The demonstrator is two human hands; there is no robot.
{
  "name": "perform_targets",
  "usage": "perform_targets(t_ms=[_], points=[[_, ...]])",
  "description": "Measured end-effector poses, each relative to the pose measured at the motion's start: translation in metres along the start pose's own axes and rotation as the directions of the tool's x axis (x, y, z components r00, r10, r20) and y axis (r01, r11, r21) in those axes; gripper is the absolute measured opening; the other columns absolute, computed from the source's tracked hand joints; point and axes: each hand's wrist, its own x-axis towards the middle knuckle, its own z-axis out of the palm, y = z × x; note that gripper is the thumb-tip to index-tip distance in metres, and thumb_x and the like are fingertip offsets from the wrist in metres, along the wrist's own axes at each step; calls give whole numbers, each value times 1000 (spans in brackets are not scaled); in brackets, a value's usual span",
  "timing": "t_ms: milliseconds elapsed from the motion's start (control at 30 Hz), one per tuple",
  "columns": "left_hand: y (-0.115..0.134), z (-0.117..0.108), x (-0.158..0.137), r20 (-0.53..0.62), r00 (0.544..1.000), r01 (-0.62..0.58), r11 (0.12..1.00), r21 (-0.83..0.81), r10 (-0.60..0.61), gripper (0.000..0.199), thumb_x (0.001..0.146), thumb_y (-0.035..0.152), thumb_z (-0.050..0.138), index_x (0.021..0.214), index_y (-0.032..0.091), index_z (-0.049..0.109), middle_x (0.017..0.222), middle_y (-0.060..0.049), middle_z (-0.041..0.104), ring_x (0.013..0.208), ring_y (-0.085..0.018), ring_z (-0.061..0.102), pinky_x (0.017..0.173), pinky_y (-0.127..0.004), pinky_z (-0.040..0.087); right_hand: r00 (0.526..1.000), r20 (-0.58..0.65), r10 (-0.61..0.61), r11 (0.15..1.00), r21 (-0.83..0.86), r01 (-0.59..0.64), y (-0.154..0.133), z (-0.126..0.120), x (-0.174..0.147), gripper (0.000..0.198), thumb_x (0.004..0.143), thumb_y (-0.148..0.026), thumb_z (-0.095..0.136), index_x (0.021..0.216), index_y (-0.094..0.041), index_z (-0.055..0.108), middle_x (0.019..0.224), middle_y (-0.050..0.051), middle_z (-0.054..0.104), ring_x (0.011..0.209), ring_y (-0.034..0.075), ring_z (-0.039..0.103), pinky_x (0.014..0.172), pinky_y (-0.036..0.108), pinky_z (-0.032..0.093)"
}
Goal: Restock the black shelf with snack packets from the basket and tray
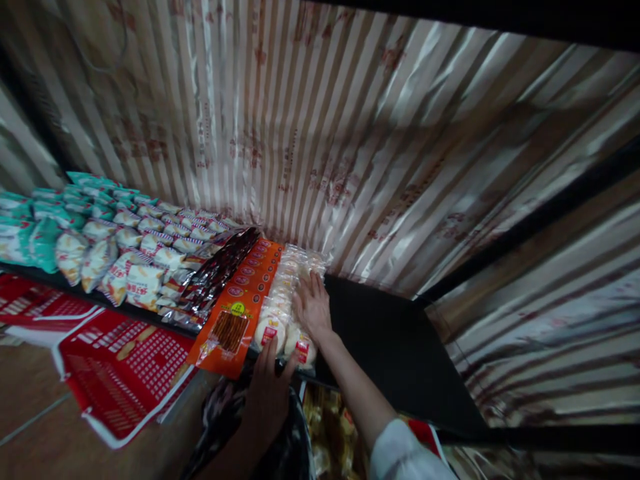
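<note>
Right of the clear bun packets (285, 293) the black shelf (395, 340) lies bare; you can pass there. Leftward, orange snack packs (240, 300) and dark wrapped rows (220, 270) crowd it. The striped foil backing (350, 147) closes off the rear.

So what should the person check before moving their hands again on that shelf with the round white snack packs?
1. Right hand flat on the row of round white snack packs: ok.
2. Left hand at the front pack on the shelf edge: ok.
3. Front packs fully on the shelf: not ok, they overhang.
4. Bare shelf room right of the row: ok.
5. Orange packs beside the row lying straight: ok.
6. Left hand's fingers gripping a pack: cannot tell.
</note>
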Motion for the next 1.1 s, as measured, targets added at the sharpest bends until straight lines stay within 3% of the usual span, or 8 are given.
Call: perform_targets(t_ms=[233, 400, 567, 700, 933, 1100], points=[[5, -4, 10, -1, 999, -37, 997, 71, 37, 48, 81, 33, 57, 129, 34, 50, 143, -6, 40, 129, -29, 37, 98, -43, 40, 991, 132, 12, 1000, -22, -9, 5, 8, 38, 48, 94, -36, 34, 138, -18, 41, 152, 10, 23, 142, 24, 10, 110, 46, 20], [3, 14, 5, -53, 996, -58, 985, 164, 68, 53, 77, 42, 60, 129, 36, 50, 136, -9, 48, 127, -32, 39, 92, -44, 41, 983, 181, -9, 998, -52, 18, 15, 26, 69, 51, 93, -42, 36, 139, -20, 40, 153, 9, 22, 142, 25, 7, 111, 47, 15], [-3, 32, 4, -89, 992, -70, 974, 215, 91, 61, 74, 45, 60, 133, 36, 46, 132, -11, 52, 127, -34, 39, 91, -46, 40, 954, 291, 66, 997, -55, -52, 23, 41, 98, 57, 91, -55, 31, 140, -27, 38, 152, 5, 26, 142, 29, 6, 110, 54, 8], [-6, 44, 2, -76, 991, -87, 970, 227, 106, 64, 74, 41, 59, 135, 37, 42, 133, -10, 51, 129, -33, 37, 90, -44, 39, 913, 391, 118, 993, -38, -112, 26, 47, 102, 61, 89, -60, 28, 142, -29, 34, 151, 5, 26, 141, 34, 9, 107, 58, 9], [0, 47, 4, -40, 999, 17, 993, 114, -12, 62, 74, 46, 63, 132, 39, 45, 138, -7, 48, 129, -33, 38, 98, -46, 35, 896, 424, 130, 991, -49, -121, 24, 47, 97, 61, 91, -56, 24, 144, -26, 29, 151, 6, 26, 139, 33, 17, 108, 56, 11], [-3, 48, 7, -27, 999, -36, 986, 162, 41, 68, 74, 37, 62, 137, 37, 39, 136, -8, 50, 127, -32, 41, 98, -45, 35, 889, 435, 144, 990, -73, -124, 21, 44, 97, 59, 91, -54, 25, 144, -26, 29, 151, 7, 26, 139, 32, 20, 108, 55, 12]])
